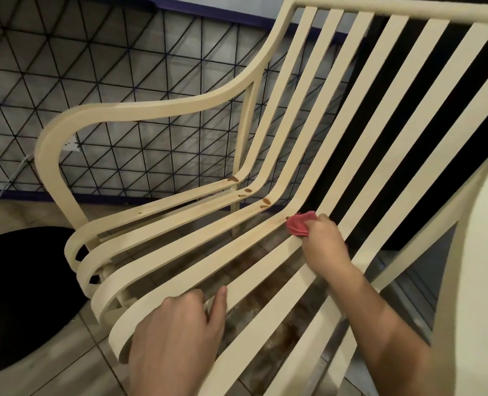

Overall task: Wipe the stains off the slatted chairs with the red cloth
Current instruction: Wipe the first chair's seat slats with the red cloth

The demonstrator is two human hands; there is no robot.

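cloth (300,226) on chair (268,155) seat bend

place: patio | cues: slatted chair (180,108), mesh railing (108,67), tiled floor (88,364)
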